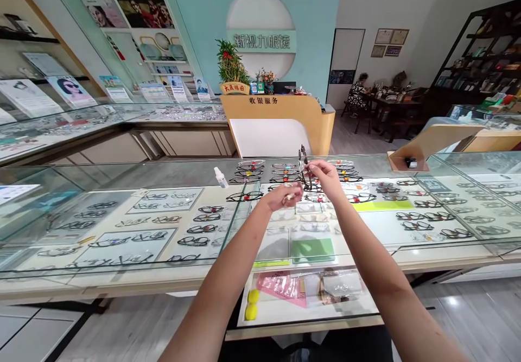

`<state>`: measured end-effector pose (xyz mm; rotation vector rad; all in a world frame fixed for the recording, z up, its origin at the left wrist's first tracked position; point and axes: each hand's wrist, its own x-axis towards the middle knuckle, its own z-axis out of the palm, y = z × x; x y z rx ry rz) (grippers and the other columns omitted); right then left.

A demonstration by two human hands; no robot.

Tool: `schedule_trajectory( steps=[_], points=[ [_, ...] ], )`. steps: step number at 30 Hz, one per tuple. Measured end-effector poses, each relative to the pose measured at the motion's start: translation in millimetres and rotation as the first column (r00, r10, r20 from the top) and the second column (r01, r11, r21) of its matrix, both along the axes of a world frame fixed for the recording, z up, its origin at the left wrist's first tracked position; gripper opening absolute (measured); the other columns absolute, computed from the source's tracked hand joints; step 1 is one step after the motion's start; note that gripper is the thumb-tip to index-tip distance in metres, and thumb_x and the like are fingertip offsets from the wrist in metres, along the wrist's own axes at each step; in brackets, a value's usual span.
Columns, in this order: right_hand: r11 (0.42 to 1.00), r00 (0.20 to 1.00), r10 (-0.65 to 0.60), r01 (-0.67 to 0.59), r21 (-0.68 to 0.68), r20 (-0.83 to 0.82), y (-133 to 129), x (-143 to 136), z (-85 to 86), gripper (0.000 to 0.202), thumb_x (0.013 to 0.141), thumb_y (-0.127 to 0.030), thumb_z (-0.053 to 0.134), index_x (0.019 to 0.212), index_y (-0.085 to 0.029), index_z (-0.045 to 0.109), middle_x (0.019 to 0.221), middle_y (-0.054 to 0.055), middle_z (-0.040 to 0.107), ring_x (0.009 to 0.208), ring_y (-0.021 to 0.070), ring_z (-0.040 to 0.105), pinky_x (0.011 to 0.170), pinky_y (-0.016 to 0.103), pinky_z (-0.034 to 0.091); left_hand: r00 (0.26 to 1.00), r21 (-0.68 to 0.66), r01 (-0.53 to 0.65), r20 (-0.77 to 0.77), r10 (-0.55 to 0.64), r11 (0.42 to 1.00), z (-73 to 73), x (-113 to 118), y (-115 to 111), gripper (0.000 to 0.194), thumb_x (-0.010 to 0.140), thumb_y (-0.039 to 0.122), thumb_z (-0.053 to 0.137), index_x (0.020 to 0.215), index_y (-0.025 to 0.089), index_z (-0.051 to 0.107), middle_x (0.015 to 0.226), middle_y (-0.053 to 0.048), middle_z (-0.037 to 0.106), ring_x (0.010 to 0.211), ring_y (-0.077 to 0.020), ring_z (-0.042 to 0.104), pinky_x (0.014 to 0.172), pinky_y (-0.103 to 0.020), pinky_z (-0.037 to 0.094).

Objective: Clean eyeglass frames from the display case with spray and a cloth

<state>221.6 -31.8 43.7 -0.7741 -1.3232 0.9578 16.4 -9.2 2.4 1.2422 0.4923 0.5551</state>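
My right hand (324, 176) pinches a pair of dark-framed eyeglasses (303, 161), held upright on edge above the glass counter. Close by on the left, my left hand (281, 197) has its fingers curled round a small, crumpled pale cloth (292, 195), partly hidden by the fingers. The cloth hand is just below and beside the glasses; whether they touch, I cannot tell. Under and around both hands, rows of eyeglasses (245, 196) with small coloured stickers lie on the counter top. A small white spray bottle (220, 177) stands left of these rows.
The glass display counter (154, 267) holds more frames inside. An open drawer (280, 321) near my body contains yellow round cases (252, 304) and pink packets (280, 287). A wooden-framed mirror (435, 137) stands at right. Beyond are a reception desk (280, 109) and a seated person (357, 95).
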Motion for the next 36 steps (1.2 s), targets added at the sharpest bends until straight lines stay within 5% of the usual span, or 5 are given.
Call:
schedule_trajectory(
  steps=[5,12,20,24,36],
  points=[
    [0.993,0.992,-0.084,0.074,0.096,0.096,1,-6,-18.0,0.039,0.086,-0.064,0.081,0.086,-0.025,0.082,0.092,0.006,0.083,0.085,0.0233,0.074,0.085,0.04,0.059,0.903,0.138,-0.428,0.114,0.415,0.893,6.0,-1,-5,0.075,0.072,0.082,0.086,0.107,0.018,0.067,0.089,-0.003,0.067,0.053,-0.0051,0.04,0.045,-0.021,0.017],
    [0.981,0.976,-0.156,0.135,0.141,0.151,16,-9,-48.4,0.033,0.086,-0.059,0.081,0.089,-0.026,0.085,0.1,0.007,0.086,0.097,0.0301,0.078,0.096,0.047,0.06,0.763,0.3,-0.634,0.095,0.639,0.713,-3.9,15,15,0.06,0.063,0.059,0.098,0.099,0.02,0.072,0.081,0.001,0.066,0.06,-0.0092,0.05,0.051,-0.022,0.036],
    [0.982,0.968,-0.148,0.12,0.147,0.203,27,-7,-59.7,0.035,0.088,-0.06,0.08,0.087,-0.026,0.084,0.1,0.009,0.086,0.1,0.0317,0.079,0.097,0.049,0.059,0.698,0.402,-0.682,0.109,0.708,0.611,-24.6,12,30,0.041,0.074,0.055,0.084,0.091,0.019,0.076,0.068,0.0,0.065,0.061,-0.015,0.055,0.058,-0.027,0.047],
    [0.994,0.983,-0.071,0.055,0.099,0.168,27,-13,-60.5,0.035,0.086,-0.061,0.084,0.085,-0.026,0.081,0.095,0.007,0.083,0.094,0.0275,0.075,0.093,0.045,0.059,0.7,0.453,-0.663,0.096,0.707,0.595,-22.1,5,28,0.044,0.064,0.052,0.093,0.086,0.018,0.077,0.08,-0.001,0.068,0.069,-0.0148,0.055,0.062,-0.027,0.049],
    [0.954,0.985,0.161,-0.171,-0.245,-0.06,26,-9,-58.1,0.043,0.07,-0.062,0.096,0.083,-0.025,0.079,0.088,0.001,0.075,0.086,0.0202,0.065,0.086,0.035,0.053,0.732,0.573,-0.603,0.121,0.67,0.555,-14.1,5,16,0.04,0.08,0.056,0.086,0.084,0.017,0.077,0.076,-0.001,0.066,0.069,-0.0155,0.053,0.065,-0.027,0.043]
  ],
)
